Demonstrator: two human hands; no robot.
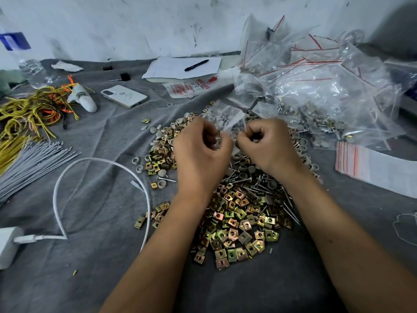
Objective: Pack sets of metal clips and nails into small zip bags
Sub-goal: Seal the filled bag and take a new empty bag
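My left hand [200, 143] and my right hand [268, 143] are raised side by side over the heap, and both pinch one small clear zip bag [228, 118] that stands up between them. Grey caps and screws show inside the bag. Under my wrists lies a heap of gold-coloured metal clips [239, 224]. Long nails [255, 188] are piled just beyond the clips, mixed with grey plastic caps [243, 168].
A big pile of filled zip bags [320, 86] sits at the back right, a flat stack of zip bags [372, 168] at right. Left: grey cable ties [31, 163], yellow and orange wires [29, 114], a white cable [101, 177], a phone [124, 96]. Paper and pen [196, 65] behind.
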